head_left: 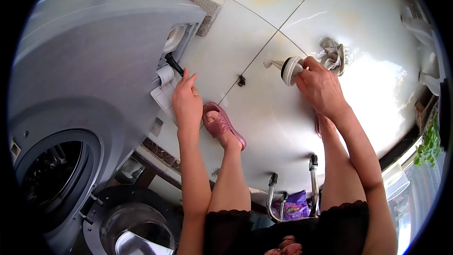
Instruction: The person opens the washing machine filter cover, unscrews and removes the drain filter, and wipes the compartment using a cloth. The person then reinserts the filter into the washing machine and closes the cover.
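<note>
My left hand (188,97) is at the open hatch low on the grey washing machine (94,66), its fingers closed on the end of a short black hose (174,64). Beside the hose, a round white opening (174,38) shows inside the hatch, and a white flap (164,95) hangs below. Over the floor to the right, my right hand (322,82) grips a white round filter plug (292,70) with a black ring; its narrow end points left. A crumpled grey cloth (334,56) lies on the tiles just beyond that hand.
A small dark clump (241,80) lies on the white tiled floor (264,127) between the hands. The machine's round door (132,222) stands open at lower left. Chrome stool legs (314,179) and a purple packet (296,205) are near the bottom. A green plant (428,144) is at right.
</note>
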